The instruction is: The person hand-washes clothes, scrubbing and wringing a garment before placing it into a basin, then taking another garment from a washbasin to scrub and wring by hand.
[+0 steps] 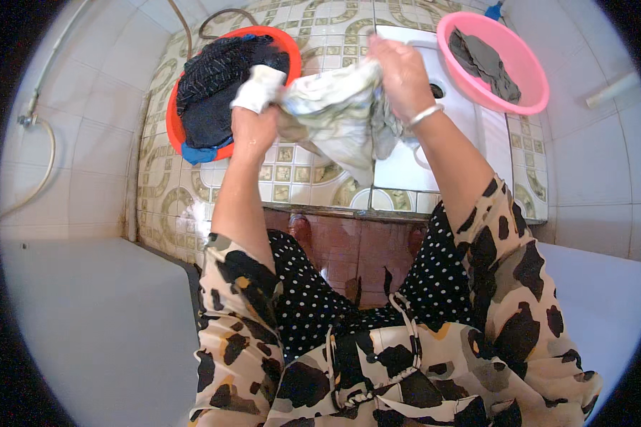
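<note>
A wet-looking white cloth garment [334,107] with faint green and blue patches is stretched between my two hands above the tiled floor. My left hand [253,128] grips its bunched white end, close to the right rim of a red basin [295,50]. Dark clothes [213,91] fill that basin, and a bit of blue fabric [198,153] hangs over its front edge. My right hand [403,74], with a bangle at the wrist, is closed on the other end, over a white squat toilet pan [406,171]. Motion blurs parts of the cloth and the fingers.
At the far right a pink basin [537,91] holds a dark grey garment [486,64]. The drain hole [436,91] shows beside my right wrist. A pipe with a hose [48,144] runs along the left wall. A raised tile edge [347,212] crosses before my feet.
</note>
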{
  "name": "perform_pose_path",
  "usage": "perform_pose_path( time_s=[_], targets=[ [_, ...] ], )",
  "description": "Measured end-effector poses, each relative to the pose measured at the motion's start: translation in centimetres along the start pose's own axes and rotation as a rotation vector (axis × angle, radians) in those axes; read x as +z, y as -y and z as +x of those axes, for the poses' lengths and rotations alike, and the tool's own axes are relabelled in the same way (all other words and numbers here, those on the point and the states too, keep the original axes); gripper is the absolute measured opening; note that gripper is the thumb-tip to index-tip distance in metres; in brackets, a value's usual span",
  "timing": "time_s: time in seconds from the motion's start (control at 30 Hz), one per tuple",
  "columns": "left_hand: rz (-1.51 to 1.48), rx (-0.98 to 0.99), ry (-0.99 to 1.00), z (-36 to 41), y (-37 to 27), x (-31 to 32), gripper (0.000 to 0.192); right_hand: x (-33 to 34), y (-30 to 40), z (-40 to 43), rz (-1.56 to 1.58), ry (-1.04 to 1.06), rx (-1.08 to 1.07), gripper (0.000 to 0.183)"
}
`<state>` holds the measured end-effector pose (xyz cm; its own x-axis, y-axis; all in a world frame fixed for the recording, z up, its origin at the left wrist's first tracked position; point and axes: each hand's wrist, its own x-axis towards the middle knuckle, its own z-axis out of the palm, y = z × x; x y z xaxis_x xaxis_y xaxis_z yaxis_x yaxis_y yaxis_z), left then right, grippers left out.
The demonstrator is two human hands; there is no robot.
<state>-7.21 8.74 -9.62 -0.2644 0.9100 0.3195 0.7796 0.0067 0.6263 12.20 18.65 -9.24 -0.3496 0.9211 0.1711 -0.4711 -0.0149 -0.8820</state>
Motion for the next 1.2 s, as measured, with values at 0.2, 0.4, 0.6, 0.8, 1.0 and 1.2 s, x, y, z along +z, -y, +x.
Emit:
perform_pose_path(
  time_s=[0.2,0.4,0.6,0.8,1.0,1.2],
  targets=[
    [-1.740,-0.491,-0.014,0.5,-2.4,0.4,0.043,0.9,-0.7,-2.3,-0.672,1.091,0.298,0.012],
    [-2.071,-0.343,0.220,0.1,-3.0,0.5,0.052,-2.2,-2.1,0.5,-0.535,0.389,0.124,0.015],
    [-1.820,-0.292,0.294,0.0,-1.9,0.2,0.025,-1.1,-2.3,0.8,-1.034,0.679,0.136,0.015],
    [-0.817,-0.596,0.226,-0.5,-0.7,-0.6,0.020,-1.8,0.6,2.1,-0.379,0.287,0.140,0.011],
    [-1.041,-0.610,0.069,0.1,-0.8,-1.1,0.014,-1.5,0.0,2.6,0.067,0.122,0.199,0.022],
    [-1.516,-0.345,-0.211,0.5,-0.5,-1.6,0.022,-2.9,-2.0,1.8,-0.979,0.776,0.176,0.049]
  ],
)
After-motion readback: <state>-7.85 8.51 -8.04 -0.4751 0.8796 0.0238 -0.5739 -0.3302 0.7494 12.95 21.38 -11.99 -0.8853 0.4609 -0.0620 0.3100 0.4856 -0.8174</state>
